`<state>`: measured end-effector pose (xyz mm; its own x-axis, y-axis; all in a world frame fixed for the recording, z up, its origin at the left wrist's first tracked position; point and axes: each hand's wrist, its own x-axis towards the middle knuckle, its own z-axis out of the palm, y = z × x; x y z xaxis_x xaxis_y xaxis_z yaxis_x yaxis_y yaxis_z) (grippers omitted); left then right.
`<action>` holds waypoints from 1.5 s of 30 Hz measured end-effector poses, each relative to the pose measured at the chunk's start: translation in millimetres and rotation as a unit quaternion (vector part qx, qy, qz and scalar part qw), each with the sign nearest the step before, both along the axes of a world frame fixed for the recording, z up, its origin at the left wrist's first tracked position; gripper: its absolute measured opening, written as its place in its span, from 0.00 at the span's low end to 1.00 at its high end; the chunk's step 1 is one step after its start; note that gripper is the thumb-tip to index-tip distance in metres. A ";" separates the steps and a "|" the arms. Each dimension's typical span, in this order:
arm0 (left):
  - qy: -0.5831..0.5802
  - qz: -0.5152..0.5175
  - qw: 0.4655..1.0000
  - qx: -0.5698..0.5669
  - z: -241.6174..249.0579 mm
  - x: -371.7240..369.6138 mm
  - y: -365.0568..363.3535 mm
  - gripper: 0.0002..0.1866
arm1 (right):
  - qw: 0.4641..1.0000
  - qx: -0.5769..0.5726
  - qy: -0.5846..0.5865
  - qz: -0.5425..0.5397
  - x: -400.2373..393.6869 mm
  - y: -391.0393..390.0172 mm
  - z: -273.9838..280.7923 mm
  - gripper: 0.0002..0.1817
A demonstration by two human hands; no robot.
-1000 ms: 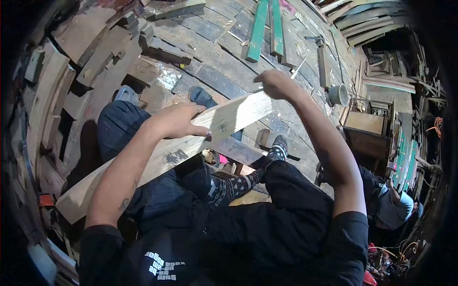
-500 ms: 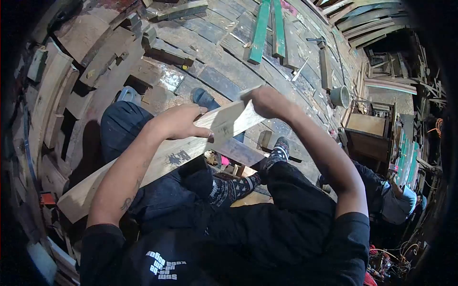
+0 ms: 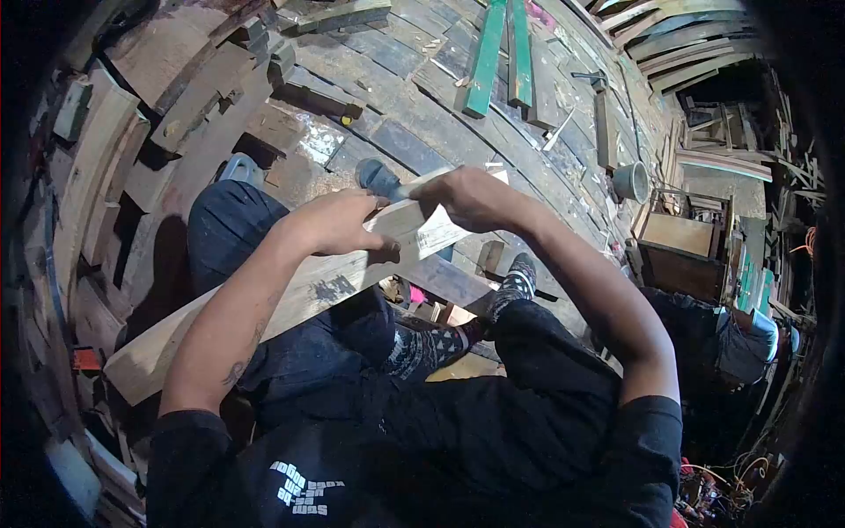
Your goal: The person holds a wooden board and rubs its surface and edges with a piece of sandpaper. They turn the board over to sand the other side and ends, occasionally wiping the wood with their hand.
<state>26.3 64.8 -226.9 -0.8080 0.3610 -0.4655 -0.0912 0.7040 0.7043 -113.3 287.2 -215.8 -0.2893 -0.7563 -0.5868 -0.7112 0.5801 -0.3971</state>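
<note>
A long pale wooden board (image 3: pixel 299 295) slants across my lap, from lower left up toward the middle, with a dark rough patch on its face. My left hand (image 3: pixel 339 227) is closed around the board, thumb on the face and fingers over the upper edge. Nearer the board's far end, my right hand (image 3: pixel 471 198) presses on it with fingers curled down. A pale, flat edge shows beside those fingers; what it belongs to is hidden under the hand.
Green-painted planks (image 3: pixel 486 66) and a hammer (image 3: pixel 591 77) lie on the plank floor ahead. A grey bucket (image 3: pixel 630 181) stands at right, near a wooden cabinet (image 3: pixel 678 233). Timber pieces (image 3: pixel 106 167) are stacked at left. Another person (image 3: pixel 744 343) is at far right.
My right hand has slid along the board toward my left hand, and more of the board's far end shows beyond it. My left hand keeps its hold in nearly the same place.
</note>
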 end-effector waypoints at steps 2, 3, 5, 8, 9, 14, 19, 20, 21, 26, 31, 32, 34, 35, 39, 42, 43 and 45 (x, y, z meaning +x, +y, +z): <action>-0.032 -0.012 0.999 -0.023 3.0 -0.3 -1.3 0.37 | 0.983 -0.087 -0.161 -0.022 -1.2 -8.6 11.9 0.31; -0.031 -0.015 0.999 -0.024 -0.5 0.7 -1.6 0.37 | 0.962 -0.128 -0.234 -0.056 -9.0 -3.6 12.2 0.32; 0.005 -0.007 1.000 -0.010 -8.1 1.6 -2.0 0.39 | 0.982 -0.024 -0.158 -0.103 -26.6 6.5 13.7 0.31; 0.013 0.002 1.000 -0.005 -13.4 4.0 -0.6 0.40 | 0.993 0.055 0.095 0.033 -44.6 32.3 2.1 0.25; 0.015 0.000 1.000 0.010 -15.5 2.4 -0.4 0.41 | 0.983 0.100 0.149 0.043 -45.0 34.6 -1.5 0.24; -0.009 0.025 1.000 -0.016 -3.6 4.1 -0.4 0.62 | 0.995 -0.069 0.064 0.030 6.6 2.1 19.0 0.25; 0.043 0.030 0.998 -0.032 -12.4 4.3 2.4 0.64 | 0.969 -0.126 -0.159 -0.138 -25.5 26.6 8.9 0.34; 0.009 0.023 0.999 -0.033 -6.3 2.7 1.7 0.64 | 0.982 -0.102 -0.092 -0.132 -37.2 42.2 2.0 0.33; -0.026 0.017 0.999 -0.033 -3.0 2.6 0.6 0.63 | 0.989 -0.076 -0.025 -0.124 -44.4 49.7 -0.7 0.32; -0.006 0.016 1.000 -0.012 -10.7 2.9 0.9 0.60 | 0.993 0.049 0.106 -0.011 -20.5 29.1 12.5 0.32; -0.013 0.016 1.000 0.014 -13.3 4.0 0.6 0.59 | 0.953 -0.145 -0.228 -0.138 -10.4 16.2 22.0 0.34; 0.003 0.020 1.000 -0.003 -13.7 5.9 1.8 0.59 | 0.962 -0.142 -0.180 -0.149 -19.1 27.1 13.8 0.35; -0.006 0.025 1.000 -0.017 -8.1 4.0 0.8 0.58 | 0.985 -0.114 -0.042 -0.126 -37.6 48.9 9.6 0.32; -0.006 0.028 0.999 -0.017 -8.4 5.2 0.2 0.58 | 0.989 -0.108 0.076 -0.069 -54.7 70.4 -10.9 0.30; 0.020 0.024 0.999 -0.016 -14.3 6.1 2.7 0.58 | 0.955 0.129 0.265 0.000 -44.9 67.8 -2.0 0.32; -0.048 0.016 0.999 -0.010 1.7 0.3 0.6 0.58 | 0.980 0.038 0.197 0.001 -24.2 48.9 -2.7 0.36; -0.050 0.017 0.999 -0.011 -1.9 1.8 0.9 0.58 | 0.993 0.029 0.108 -0.037 -10.5 31.5 11.8 0.38; 0.011 0.025 1.000 -0.015 -15.9 5.4 0.8 0.58 | 0.996 -0.058 0.002 -0.074 -6.3 21.8 21.9 0.38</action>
